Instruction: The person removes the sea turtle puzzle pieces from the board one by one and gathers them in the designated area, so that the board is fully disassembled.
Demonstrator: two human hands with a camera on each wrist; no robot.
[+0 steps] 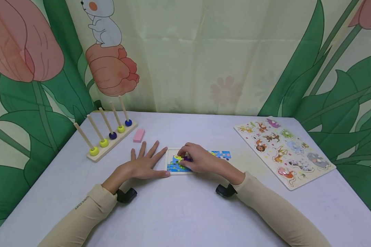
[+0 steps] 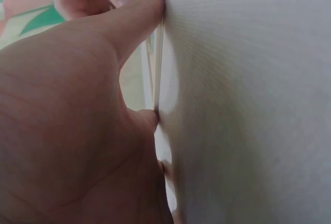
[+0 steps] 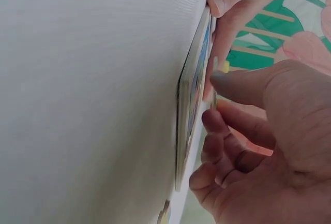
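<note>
Right fingers (image 1: 184, 150) seemingly pinch a puzzle piece (image 1: 188, 159).

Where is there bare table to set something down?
Bare: the near side, between the sleeves; the far side, between pink block and animal board. Crowded: around the puzzle frame, with left hand, right hand and loose pieces.

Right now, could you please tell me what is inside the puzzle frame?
In the puzzle frame, blue pieces show at lower left; the right hand covers much of the right side, so its contents are unclear.
</note>
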